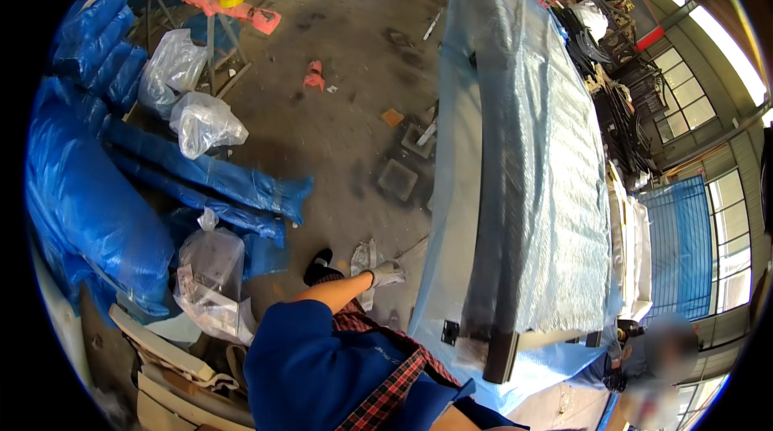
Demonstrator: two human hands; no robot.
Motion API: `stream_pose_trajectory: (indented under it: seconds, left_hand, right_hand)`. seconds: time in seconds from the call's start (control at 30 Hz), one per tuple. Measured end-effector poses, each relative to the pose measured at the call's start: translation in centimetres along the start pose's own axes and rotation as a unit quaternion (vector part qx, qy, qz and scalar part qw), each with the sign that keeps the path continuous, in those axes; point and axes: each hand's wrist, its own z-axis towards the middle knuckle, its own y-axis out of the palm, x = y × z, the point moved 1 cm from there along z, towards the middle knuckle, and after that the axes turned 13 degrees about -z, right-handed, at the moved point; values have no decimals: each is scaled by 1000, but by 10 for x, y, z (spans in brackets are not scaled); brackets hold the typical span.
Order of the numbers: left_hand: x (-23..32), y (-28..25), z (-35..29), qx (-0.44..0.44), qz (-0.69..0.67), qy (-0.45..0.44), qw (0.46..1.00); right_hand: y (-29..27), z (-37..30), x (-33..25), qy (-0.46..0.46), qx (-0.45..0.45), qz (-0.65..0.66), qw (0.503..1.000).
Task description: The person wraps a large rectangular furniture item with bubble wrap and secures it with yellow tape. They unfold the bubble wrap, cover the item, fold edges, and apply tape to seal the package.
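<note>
Scuffed floor (346, 141) and tall windows (684, 101) flank the long film-wrapped bundle (555, 141).

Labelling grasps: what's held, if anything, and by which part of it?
Can't tell: the left grip is by the clear film, but too small in view to show a hold. The right grip is out of view.

Shirt (302, 350): deep blue, short-sleeved, small pale marking
Apron (390, 392): red-and-black plaid, thin pale lines
Left hand (387, 273): gloved in greyish white
Shoe (319, 268): black, white patch
</note>
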Motion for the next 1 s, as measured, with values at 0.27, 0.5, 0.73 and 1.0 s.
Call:
stream_pose_trajectory:
  seconds: [0.27,0.5,0.73,1.0]
  left_hand:
    - [79,-161,60,97,-140,74,983]
    - [192,-257,73,179,-249,106,946]
    - [283,-347,162,270,-212,52,938]
    - [350,-492,201,410,-139,78,898]
  right_hand:
    - [212,-9,-130,-4,5,-12,1000]
    - [439,-2,-155,-75,-123,28,989]
    - [676,-12,-203,-70,-213,72,972]
    - [954,-30,-307,-19,-337,210,918]
